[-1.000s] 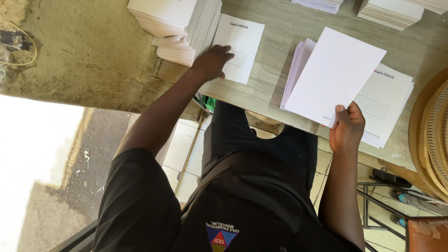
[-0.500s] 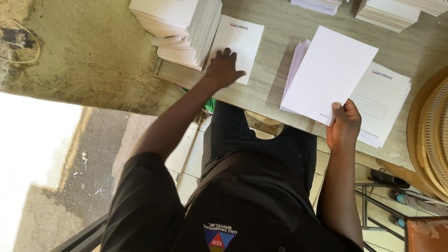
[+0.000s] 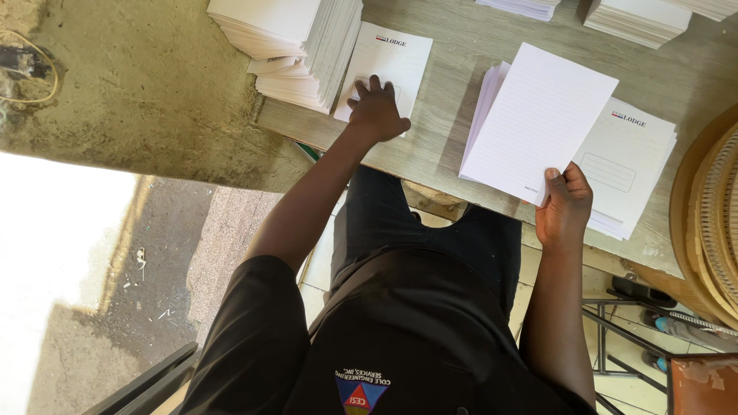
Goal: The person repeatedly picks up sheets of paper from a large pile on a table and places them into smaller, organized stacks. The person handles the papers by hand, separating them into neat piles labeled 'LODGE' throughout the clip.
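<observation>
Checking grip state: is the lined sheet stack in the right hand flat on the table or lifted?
Lifted. The right hand pinches the lined sheet stack at its lower corner; it sits tilted above the printed cover pile and casts shadow.

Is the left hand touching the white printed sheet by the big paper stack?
Touching. The head view shows the left hand pressed flat, fingers spread, on the white printed sheet.

A tall stack of white sheets point(image 3: 296, 46) stands at eleven o'clock on the grey wooden table point(image 3: 446, 146). More paper stacks point(image 3: 634, 17) sit at one o'clock. A round woven thing, perhaps a basket point(image 3: 711, 215), lies at three o'clock. A dark metal frame point(image 3: 615, 338) stands at four o'clock.
</observation>
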